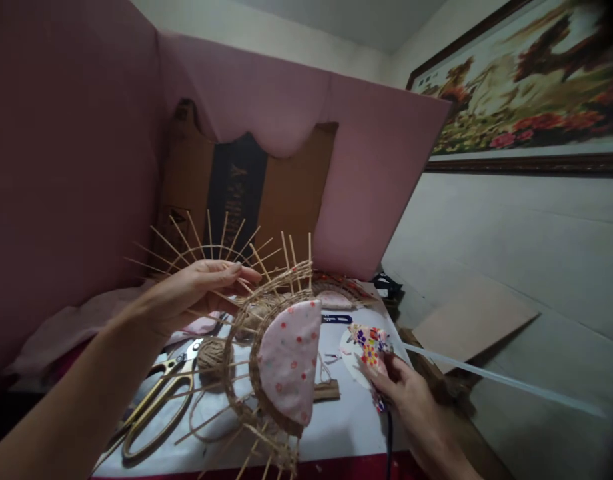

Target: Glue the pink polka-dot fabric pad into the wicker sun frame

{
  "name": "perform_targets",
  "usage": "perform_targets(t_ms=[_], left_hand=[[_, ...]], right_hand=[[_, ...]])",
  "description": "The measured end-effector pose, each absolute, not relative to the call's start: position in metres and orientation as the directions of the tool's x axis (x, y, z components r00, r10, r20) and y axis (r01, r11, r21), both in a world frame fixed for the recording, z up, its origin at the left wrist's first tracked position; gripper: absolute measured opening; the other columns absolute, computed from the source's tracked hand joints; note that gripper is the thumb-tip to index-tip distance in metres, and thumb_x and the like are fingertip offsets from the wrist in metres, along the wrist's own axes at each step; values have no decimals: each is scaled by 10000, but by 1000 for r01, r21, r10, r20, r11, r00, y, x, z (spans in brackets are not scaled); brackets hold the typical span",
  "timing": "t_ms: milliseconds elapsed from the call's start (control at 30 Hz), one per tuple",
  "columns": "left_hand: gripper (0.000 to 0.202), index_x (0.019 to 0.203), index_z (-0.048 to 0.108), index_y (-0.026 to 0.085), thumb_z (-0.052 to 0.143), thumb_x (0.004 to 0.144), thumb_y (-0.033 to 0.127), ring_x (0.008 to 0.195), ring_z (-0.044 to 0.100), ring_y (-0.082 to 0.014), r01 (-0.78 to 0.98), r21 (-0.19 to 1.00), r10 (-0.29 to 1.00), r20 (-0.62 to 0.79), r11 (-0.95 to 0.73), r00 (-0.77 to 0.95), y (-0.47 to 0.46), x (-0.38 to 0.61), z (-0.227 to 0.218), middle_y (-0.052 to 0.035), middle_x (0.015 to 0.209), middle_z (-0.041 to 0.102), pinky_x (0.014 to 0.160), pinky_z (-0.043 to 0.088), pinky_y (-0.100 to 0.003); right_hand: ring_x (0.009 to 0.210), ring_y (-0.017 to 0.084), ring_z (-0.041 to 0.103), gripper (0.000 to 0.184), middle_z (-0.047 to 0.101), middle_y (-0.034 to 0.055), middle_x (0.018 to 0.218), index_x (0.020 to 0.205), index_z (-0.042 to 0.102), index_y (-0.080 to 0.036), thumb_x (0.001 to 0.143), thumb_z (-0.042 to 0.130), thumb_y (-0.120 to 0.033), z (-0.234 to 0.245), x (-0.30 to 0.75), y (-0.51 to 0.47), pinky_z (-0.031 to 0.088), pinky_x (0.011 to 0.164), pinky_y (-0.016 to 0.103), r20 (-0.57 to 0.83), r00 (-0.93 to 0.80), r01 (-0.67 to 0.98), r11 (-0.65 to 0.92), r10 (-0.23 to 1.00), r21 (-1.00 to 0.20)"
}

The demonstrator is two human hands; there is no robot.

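Note:
My left hand [201,290] grips the rim of a half-woven basket [259,333] made of twine wound round thin wooden sticks that fan outward. The basket is tilted on its side above the table, and a pink floral fabric pad [289,360] covers its base. My right hand [401,387] is closed round a glue gun wrapped in bright flower-print fabric [369,347], held low at the right just beside the basket. A long clear glue stick [496,381] juts out to the right from the gun.
Gold-handled scissors [161,393] and a ball of jute twine [211,357] lie on the white table [336,427] under the basket. A pink board with cardboard [291,193] stands behind. A flat cardboard sheet [474,317] lies at the right, with a framed painting [531,80] above it.

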State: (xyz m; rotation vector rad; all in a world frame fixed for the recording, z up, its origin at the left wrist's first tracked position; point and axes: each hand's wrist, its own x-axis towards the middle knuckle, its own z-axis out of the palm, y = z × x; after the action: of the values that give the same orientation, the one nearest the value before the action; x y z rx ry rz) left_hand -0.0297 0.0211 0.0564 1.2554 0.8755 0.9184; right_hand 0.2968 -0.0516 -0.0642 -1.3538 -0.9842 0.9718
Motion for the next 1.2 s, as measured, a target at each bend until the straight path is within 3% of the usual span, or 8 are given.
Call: perform_targets(t_ms=[133, 433, 567, 667, 767, 900, 1033, 1200], left_hand=[[267, 971, 704, 121, 599, 827, 321, 710, 628, -153, -108, 992, 921, -21, 68, 390, 24, -32, 55, -83, 793, 701, 638, 519, -262], [266, 967, 705, 126, 606, 819, 323, 720, 635, -161, -97, 993, 916, -18, 62, 401, 24, -34, 56, -96, 815, 705, 636, 525, -266], [274, 963, 706, 124, 617, 806, 331, 724, 645, -174, -78, 996, 923, -18, 52, 385, 22, -36, 58, -99, 824, 707, 633, 531, -275], [264, 940, 711, 118, 644, 778, 315, 694, 650, -179, -67, 997, 927, -19, 47, 373, 19, -37, 61, -97, 800, 707, 630, 539, -292], [278, 939, 712, 111, 670, 748, 309, 668, 653, -187, -55, 997, 931, -27, 50, 364, 14, -38, 67, -109, 784, 711, 612, 544, -297], [269, 909, 723, 127, 689, 718, 314, 670, 658, -204, -62, 997, 938, -24, 48, 347, 11, -38, 72, -115, 784, 716, 602, 548, -306], [233, 883, 734, 142, 683, 726, 306, 653, 649, -182, -67, 997, 937, -22, 48, 348, 11, -37, 70, -103, 781, 712, 585, 537, -273], [236, 913, 728, 143, 639, 775, 312, 692, 650, -183, -76, 996, 929, -14, 45, 370, 16, -39, 62, -107, 827, 707, 618, 532, -279]], right_hand=[[1024, 319, 598, 527, 649, 147, 1114, 1072, 663, -120, 641, 655, -423, -81, 305, -43, 452, 901, 413, 197, 334, 462, 22, 922, -887], [980, 270, 601, 468, 609, 129, 1083, 1208, 578, -135, 793, 473, -324, -108, 308, -42, 480, 799, 352, 296, 185, 892, -34, 937, -450], [905, 281, 612, 267, 672, 93, 935, 970, 685, -216, 808, 524, -354, -77, 306, -56, 460, 721, 344, 333, 4, 981, 62, 943, -186], [631, 220, 611, 356, 656, 52, 642, 653, 663, -227, 852, 477, -457, -31, 292, -68, 406, 568, 302, 296, -25, 973, 92, 955, -213], [587, 180, 577, 421, 623, 29, 578, 603, 636, -206, 854, 476, -504, 10, 265, -65, 389, 546, 277, 255, -144, 814, 261, 956, -519], [885, 199, 607, 437, 678, 74, 989, 1043, 632, -196, 729, 667, -498, 27, 230, -32, 456, 692, 278, 238, -145, 285, 271, 960, -919], [694, 147, 592, 449, 665, 54, 817, 892, 640, -145, 663, 722, -523, 21, 204, -3, 433, 595, 238, 70, -399, -111, 27, 914, -993], [529, 93, 527, 321, 612, -16, 608, 714, 615, -146, 607, 805, -382, 16, 185, -5, 413, 536, 203, 36, -340, -329, -83, 940, -941]])
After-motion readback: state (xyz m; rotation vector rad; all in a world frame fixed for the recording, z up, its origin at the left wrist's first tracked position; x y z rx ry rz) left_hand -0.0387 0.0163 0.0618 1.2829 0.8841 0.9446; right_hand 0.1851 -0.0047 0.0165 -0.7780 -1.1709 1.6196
